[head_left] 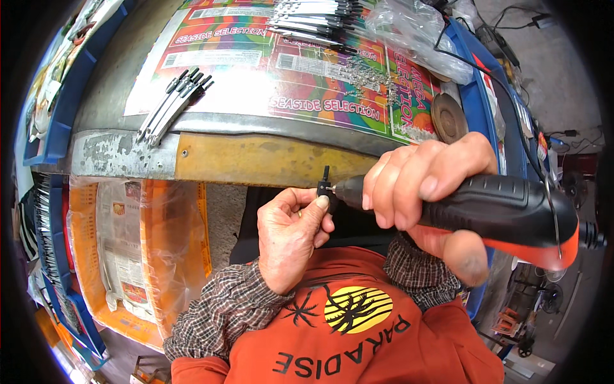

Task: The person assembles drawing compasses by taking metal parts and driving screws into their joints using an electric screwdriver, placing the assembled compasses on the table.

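Note:
My left hand (288, 233) pinches a small black fitting (324, 187) between thumb and fingers, just off the table's front edge. A thin black stem points up from the fitting, and its lower part is hidden by my fingers. My right hand (435, 185) is wrapped round a black and orange electric screwdriver (511, 201), held level with its cord trailing up to the right. The screwdriver's tip points left and meets the side of the fitting at a small metal screw head.
On the table, a colourful printed sheet (249, 83) carries a pile of silver-and-black rods (313, 22), scattered small screws (371, 77) and a round brown dish (449, 118). More rods (173, 105) lie left. Blue bins (64, 128) flank the table; an orange crate (179, 243) stands below.

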`<control>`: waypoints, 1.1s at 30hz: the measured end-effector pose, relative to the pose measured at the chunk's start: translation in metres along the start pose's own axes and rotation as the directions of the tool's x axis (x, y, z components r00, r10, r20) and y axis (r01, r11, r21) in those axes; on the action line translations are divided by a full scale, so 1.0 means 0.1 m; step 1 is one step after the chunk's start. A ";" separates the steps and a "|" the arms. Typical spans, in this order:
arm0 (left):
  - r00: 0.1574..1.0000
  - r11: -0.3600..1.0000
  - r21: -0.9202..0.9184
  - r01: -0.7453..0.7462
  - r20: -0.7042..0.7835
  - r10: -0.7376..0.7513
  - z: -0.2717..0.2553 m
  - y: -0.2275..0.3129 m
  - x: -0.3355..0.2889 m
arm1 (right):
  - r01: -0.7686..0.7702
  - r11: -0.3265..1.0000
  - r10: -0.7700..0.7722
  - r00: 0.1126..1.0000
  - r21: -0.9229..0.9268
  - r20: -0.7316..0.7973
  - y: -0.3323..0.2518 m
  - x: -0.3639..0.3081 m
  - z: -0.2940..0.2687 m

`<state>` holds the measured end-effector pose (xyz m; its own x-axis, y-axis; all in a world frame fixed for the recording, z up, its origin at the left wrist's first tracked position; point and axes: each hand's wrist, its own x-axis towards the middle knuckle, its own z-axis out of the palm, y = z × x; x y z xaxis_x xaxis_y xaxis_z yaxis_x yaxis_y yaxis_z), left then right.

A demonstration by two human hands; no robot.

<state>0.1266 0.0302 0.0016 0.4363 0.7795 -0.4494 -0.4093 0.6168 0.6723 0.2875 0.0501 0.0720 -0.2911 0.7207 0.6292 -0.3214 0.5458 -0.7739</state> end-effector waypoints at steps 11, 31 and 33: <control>1.000 0.999 -0.036 0.027 0.001 -0.027 0.01 -0.01 0.01 | -0.167 0.970 0.177 0.983 -0.175 0.042 -0.05 0.17 0.08; 0.997 0.999 0.001 0.048 -0.063 -0.048 0.05 0.03 0.00 | -0.179 0.972 0.175 0.984 -0.154 -0.037 -0.06 0.08 0.05; 0.998 0.999 -0.007 0.034 -0.055 -0.035 0.04 0.01 0.01 | -0.212 0.955 0.213 0.977 -0.207 -0.019 -0.09 0.08 0.06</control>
<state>0.1303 0.0307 0.0042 0.4060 0.7624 -0.5040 -0.3995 0.6440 0.6524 0.2823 0.0487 0.0843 -0.3358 0.8283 0.4486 -0.0589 0.4569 -0.8876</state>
